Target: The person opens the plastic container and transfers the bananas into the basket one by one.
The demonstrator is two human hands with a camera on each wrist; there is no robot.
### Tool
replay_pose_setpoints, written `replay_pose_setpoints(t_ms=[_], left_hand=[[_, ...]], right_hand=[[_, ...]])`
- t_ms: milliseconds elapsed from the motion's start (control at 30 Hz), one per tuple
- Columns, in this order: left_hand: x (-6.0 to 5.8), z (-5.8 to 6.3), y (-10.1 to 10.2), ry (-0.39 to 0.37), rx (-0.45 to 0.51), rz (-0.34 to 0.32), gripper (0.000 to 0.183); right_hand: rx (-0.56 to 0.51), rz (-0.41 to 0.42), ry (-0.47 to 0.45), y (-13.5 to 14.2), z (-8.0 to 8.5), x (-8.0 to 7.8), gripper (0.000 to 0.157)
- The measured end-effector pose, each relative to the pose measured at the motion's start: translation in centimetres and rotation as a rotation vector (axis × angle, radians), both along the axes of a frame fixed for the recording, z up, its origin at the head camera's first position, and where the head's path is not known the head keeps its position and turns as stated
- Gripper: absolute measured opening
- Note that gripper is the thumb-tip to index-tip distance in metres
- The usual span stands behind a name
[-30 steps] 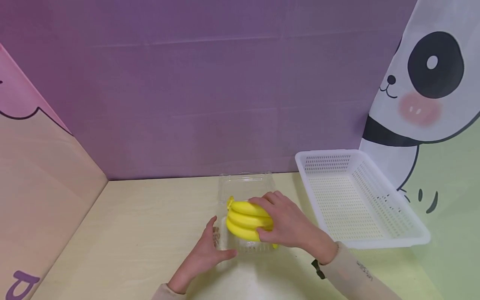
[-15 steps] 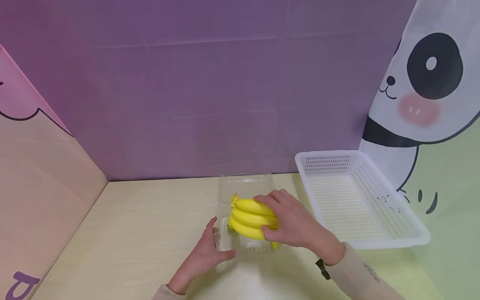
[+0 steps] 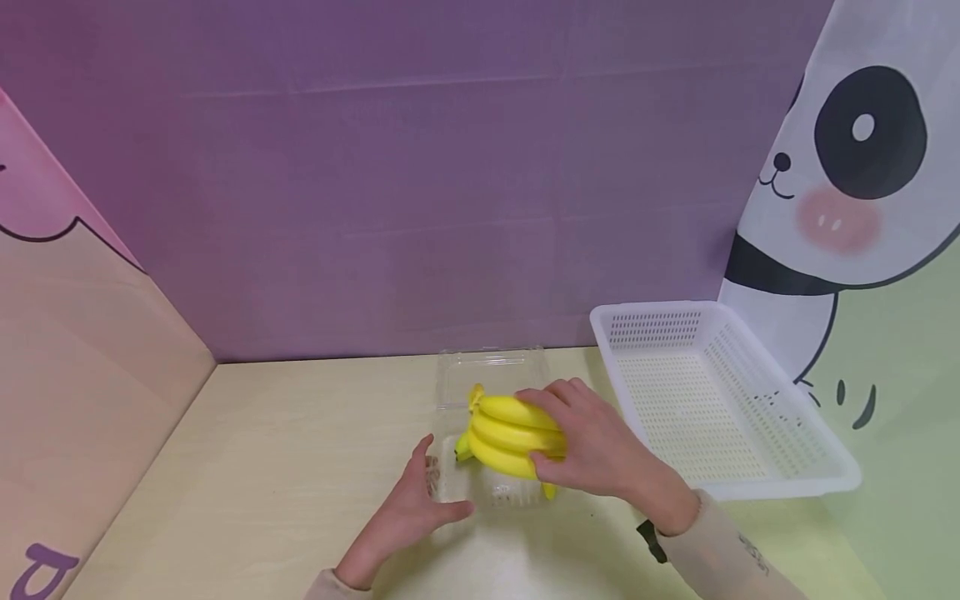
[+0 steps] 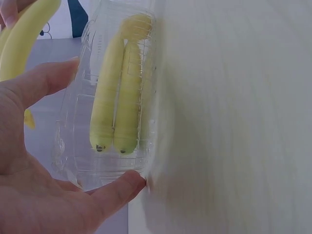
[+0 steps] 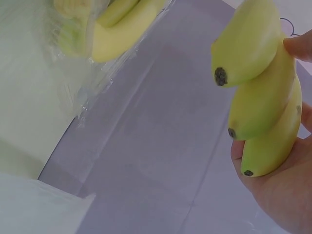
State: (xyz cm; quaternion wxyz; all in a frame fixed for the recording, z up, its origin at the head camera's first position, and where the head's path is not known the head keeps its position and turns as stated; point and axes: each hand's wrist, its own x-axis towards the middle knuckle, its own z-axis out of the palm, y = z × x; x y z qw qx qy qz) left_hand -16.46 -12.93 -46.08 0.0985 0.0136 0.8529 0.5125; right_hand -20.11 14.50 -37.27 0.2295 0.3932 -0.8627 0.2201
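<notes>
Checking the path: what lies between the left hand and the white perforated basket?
Head view: the clear clamshell with bananas inside, and the right hand holding a banana bunch.

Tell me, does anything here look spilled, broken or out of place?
Nothing stands out. The right hand holds a banana bunch above the open clear container, where more bananas lie. The white basket stands upright, and I see no spill on the table or visible damage.
</notes>
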Motion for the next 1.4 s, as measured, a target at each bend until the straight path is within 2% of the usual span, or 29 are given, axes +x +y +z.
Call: replay_pose_setpoints(t_ms=[533,867,1400], left_hand=[[0.0,-0.1,-0.1,-0.007,-0.002,0.001,0.121],[0.1,-0.1,-0.2,-0.009,0.009,-0.002,0.120],[-0.1,-0.1,-0.1,-0.012,0.007,-0.009,0.120]], right_hand=[[0.004,-0.052,0.052,1.6,-0.3,0.3,0.061],[-0.008,-0.049,0.109,2.3,0.6,0.5,0.061],[-0.017,-0.079,0.116,3.8,1.6,0.3,0.060]])
